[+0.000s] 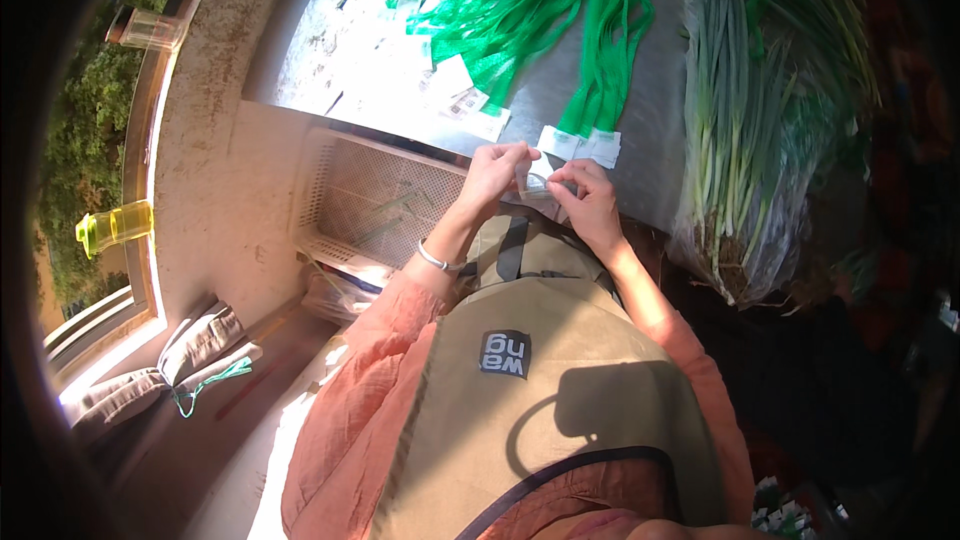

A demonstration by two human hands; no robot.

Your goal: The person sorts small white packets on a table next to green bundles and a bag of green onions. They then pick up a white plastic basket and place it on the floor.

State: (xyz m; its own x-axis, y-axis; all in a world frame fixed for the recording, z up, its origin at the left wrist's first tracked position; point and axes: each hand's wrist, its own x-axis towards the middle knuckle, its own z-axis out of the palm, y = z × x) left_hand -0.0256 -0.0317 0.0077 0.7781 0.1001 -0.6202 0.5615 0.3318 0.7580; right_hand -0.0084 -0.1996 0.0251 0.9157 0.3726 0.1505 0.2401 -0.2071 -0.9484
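Observation:
Above the table's front edge, my left hand and my right hand come close together. A small white label, partly clear at its lower end, is pinched between the fingertips of both hands. Just beyond them, white tags sit on the ends of green mesh net bags. A larger heap of green mesh net bags spreads across the metal table, with more white printed tags at its near ends. Glare washes out the table's left side.
Long green onions, roots towards me, lie in clear plastic on the right. A perforated plastic crate stands below the table's left edge. At the window are a yellow bottle and a clear jar; a cloth bundle lies lower left.

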